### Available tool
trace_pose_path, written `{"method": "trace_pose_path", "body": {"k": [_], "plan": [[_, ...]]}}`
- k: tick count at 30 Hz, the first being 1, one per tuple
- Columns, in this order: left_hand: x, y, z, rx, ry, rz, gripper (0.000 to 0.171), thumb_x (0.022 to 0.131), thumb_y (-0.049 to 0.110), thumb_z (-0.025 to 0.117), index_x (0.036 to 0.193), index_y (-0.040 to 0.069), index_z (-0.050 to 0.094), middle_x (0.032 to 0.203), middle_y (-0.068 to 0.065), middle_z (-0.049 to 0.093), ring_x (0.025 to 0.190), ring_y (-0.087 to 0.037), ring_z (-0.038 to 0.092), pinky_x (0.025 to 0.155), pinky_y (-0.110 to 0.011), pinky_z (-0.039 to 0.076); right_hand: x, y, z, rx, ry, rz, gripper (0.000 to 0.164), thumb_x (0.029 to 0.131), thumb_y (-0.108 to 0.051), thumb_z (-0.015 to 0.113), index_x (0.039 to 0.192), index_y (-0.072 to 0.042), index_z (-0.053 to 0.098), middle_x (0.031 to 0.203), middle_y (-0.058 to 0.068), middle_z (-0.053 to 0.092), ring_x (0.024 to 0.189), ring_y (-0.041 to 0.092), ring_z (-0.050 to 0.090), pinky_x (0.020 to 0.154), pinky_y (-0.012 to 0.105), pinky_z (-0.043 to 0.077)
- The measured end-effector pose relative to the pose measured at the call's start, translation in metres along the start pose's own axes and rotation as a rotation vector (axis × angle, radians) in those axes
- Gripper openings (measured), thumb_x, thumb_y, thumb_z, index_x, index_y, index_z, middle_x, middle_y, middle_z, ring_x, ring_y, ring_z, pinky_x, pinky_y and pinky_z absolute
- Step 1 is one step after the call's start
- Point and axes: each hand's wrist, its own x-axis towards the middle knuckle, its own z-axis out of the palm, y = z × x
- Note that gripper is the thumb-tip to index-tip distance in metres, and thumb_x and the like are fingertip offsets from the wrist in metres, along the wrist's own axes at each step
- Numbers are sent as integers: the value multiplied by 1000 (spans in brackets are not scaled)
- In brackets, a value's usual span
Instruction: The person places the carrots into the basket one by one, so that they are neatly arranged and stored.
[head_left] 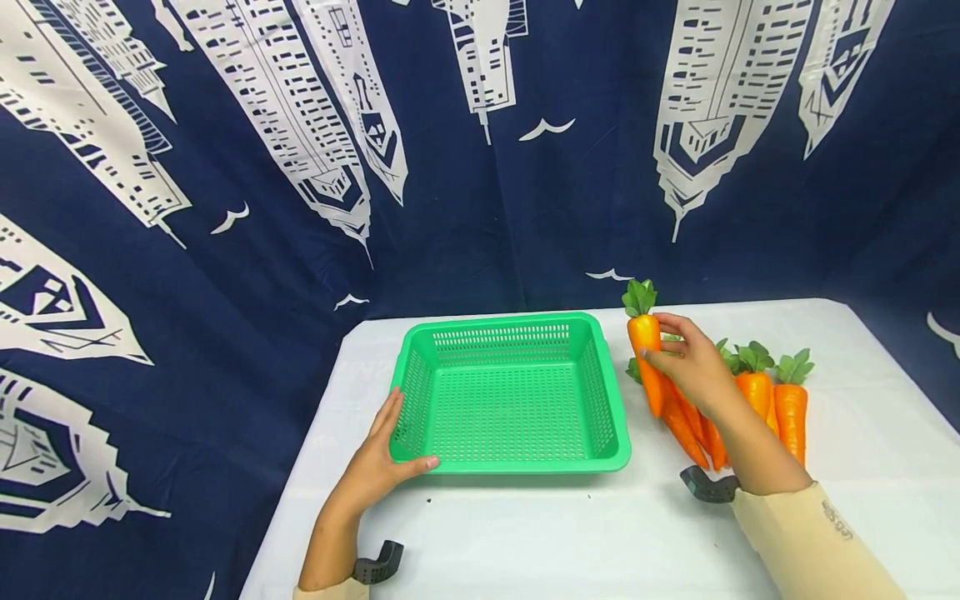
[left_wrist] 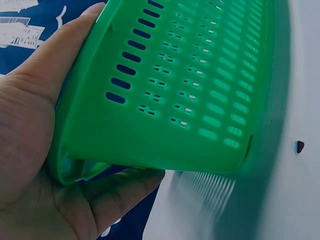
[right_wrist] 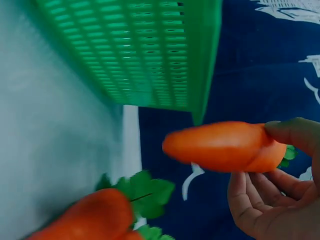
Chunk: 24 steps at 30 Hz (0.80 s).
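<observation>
A carrot [head_left: 645, 350] with a green leafy top is held upright in my right hand [head_left: 690, 360], pinched between thumb and fingers near its top. In the right wrist view this carrot [right_wrist: 225, 146] is beside the basket's outer wall, its tip toward it. My left hand [head_left: 382, 454] holds the near left corner of the green plastic basket [head_left: 517, 468], thumb at the front rim and fingers along the left side. Only bare mesh shows inside the basket. Up close, the left hand [left_wrist: 45, 130] wraps the basket's corner rim.
Several more carrots [head_left: 791, 421] lie on the white table [head_left: 525, 542] right of the basket, partly behind the right forearm. A dark blue cloth [head_left: 480, 217] printed with white buildings hangs beyond the table's far and left edges.
</observation>
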Motion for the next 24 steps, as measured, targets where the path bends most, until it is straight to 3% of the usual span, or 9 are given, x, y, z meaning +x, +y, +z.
{"method": "trace_pose_path", "body": {"k": [1, 5, 9, 12, 19, 24], "plan": [[-1, 0, 0, -2, 1, 2, 125, 72, 52, 88, 164, 28, 8, 171, 12, 0, 157, -37, 15, 116, -70, 27, 1, -4, 0, 5, -1, -12, 70, 98, -31, 67, 157, -14, 34, 157, 21, 39, 130, 41, 53, 75, 13, 52], [-3, 1, 1, -23, -6, 5, 125, 72, 48, 90, 164, 27, 8, 172, 12, 0, 157, -36, 13, 117, -69, 25, 4, -22, 0, -36, -21, -9, 73, 97, -40, 68, 157, -20, 33, 153, 21, 46, 129, 42, 55, 78, 28, 55], [-5, 2, 1, -31, -11, 1, 126, 71, 48, 90, 164, 28, 8, 171, 15, -1, 158, -32, 10, 119, -67, 23, 9, -41, 5, -41, -47, -31, 74, 95, -41, 69, 156, -18, 34, 149, 22, 49, 132, 44, 54, 91, 50, 56], [-5, 2, 1, -27, -11, 7, 127, 71, 48, 90, 165, 26, 7, 171, 14, -2, 158, -32, 10, 119, -67, 23, 15, -54, 11, -31, -56, -61, 73, 95, -36, 70, 155, -15, 34, 151, 21, 47, 134, 44, 52, 101, 59, 51], [-4, 1, 1, -15, -5, 4, 129, 71, 51, 89, 165, 22, 6, 172, 10, -6, 158, -34, 8, 120, -67, 22, 31, -77, 31, -3, -61, -117, 69, 95, -30, 71, 152, -11, 37, 151, 21, 48, 132, 42, 56, 108, 62, 44], [-4, 0, 1, -5, -14, 3, 129, 73, 52, 88, 164, 21, 3, 172, 9, -7, 159, -33, 6, 121, -66, 20, 42, -85, 51, 64, -99, -166, 65, 94, -25, 73, 148, -12, 38, 148, 15, 49, 125, 35, 61, 98, 51, 53]]}}
